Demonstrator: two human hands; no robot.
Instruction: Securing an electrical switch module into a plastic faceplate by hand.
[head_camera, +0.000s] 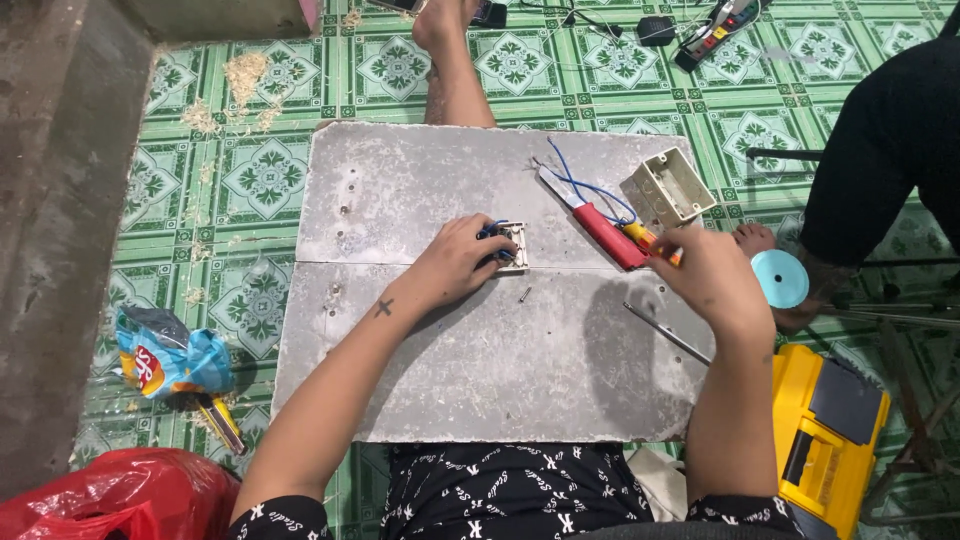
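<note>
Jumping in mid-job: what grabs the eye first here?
The grey board across the person's lap on green patterned floor tiles. At its centre the left hand presses a white switch plate; the right hand holds an orange-handled tool near a red-handled cutter.

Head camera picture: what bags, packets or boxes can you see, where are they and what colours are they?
Snack packet: on the green tiled floor left of the grey board, crumpled, blue with orange and red.
Plastic bag: bottom left corner, bunched up, shiny red.
Tool case: right of the board beside the right arm, boxy, yellow with dark panels.
No screens or signs show clearly.
</note>
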